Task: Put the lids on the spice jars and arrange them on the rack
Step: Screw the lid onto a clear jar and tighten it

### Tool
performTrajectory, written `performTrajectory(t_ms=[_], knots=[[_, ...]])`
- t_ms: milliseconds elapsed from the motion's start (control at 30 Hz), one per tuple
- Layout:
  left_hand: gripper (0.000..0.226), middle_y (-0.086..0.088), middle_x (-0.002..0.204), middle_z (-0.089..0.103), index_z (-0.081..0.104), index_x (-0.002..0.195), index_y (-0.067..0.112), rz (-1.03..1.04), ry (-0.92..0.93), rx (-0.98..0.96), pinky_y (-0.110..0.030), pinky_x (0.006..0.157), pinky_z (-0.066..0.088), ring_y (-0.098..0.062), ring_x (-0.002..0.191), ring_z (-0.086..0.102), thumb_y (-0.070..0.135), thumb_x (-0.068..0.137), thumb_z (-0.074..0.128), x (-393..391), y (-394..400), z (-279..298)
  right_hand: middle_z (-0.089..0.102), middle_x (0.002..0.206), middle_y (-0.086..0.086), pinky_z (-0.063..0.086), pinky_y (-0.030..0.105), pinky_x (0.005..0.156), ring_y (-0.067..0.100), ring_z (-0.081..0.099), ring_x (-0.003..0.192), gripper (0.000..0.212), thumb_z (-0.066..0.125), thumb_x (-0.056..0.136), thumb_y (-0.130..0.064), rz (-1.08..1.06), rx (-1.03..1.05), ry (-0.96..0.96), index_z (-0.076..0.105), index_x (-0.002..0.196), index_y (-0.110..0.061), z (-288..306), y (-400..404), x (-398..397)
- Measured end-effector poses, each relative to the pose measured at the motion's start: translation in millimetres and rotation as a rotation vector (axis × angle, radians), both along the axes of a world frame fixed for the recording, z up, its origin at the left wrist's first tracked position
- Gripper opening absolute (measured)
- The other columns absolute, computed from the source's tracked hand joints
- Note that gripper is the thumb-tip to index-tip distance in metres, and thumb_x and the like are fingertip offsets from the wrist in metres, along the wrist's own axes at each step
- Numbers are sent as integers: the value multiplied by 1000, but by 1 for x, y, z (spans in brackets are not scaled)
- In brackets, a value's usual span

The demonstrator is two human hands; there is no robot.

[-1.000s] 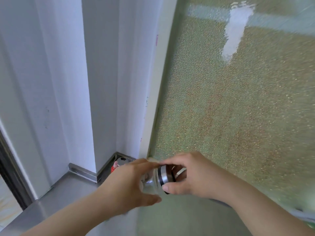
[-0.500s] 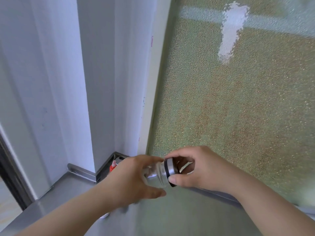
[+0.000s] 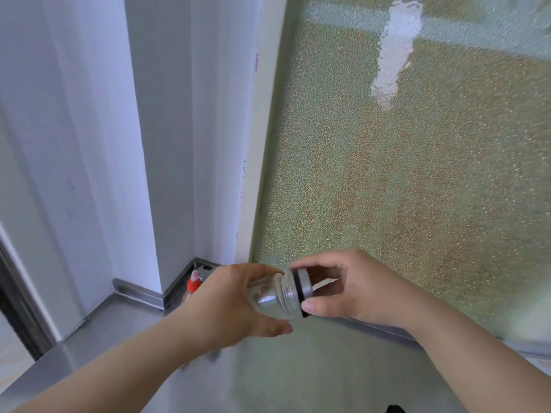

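My left hand wraps the glass jar, tilted sideways; my right hand pinches its lid between thumb and fingers.

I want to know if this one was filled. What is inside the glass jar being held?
The glass jar looks clear and empty where it shows. Its base is wrapped by the left hand, and the lid covers its mouth, so those parts stay unseen.

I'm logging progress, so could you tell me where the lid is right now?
In the head view, low centre, the lid sits on the glass jar, pinched by the right hand; the left hand grips the jar.
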State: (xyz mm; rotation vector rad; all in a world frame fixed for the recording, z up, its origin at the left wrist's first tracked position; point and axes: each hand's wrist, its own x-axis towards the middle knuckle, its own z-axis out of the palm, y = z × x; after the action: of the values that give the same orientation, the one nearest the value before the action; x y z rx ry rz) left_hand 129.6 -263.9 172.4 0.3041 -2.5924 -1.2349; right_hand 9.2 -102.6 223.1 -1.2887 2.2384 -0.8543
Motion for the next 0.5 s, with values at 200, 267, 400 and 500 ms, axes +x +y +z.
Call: performTrajectory(t_ms=[200,267,400,500], knots=[[66,11,92,68,59,110,34,8,-1,3,-35,78,56,-8,71,67,41,49,82,2,-1,-2,72,96,-16,54,25,86,-3,67,88,37,78,69,-30,-1,-6,65,67,103,-38,9,-1,5],[65,17,92,64,58,112,35,13,23,-45,-28,80,54,-3,69,62,39,52,83,4,0,0,72,95,-16,54,19,81,-4,67,86,34,77,70,-32,-13,3,84,68,101,-38,8,-6,9],[63,28,80,53,56,112,42,20,80,-183,-4,67,37,11,78,51,45,53,80,7,0,-2,73,87,-13,54,24,76,1,67,79,26,73,70,-39,8,28,82,70,96,-36,5,-14,11],[65,26,84,55,55,114,41,17,96,-215,-7,70,38,4,81,53,46,54,80,10,-2,-5,69,73,-10,47,18,61,-2,59,61,21,72,70,-43,-4,43,70,71,87,-30,2,-19,12]])
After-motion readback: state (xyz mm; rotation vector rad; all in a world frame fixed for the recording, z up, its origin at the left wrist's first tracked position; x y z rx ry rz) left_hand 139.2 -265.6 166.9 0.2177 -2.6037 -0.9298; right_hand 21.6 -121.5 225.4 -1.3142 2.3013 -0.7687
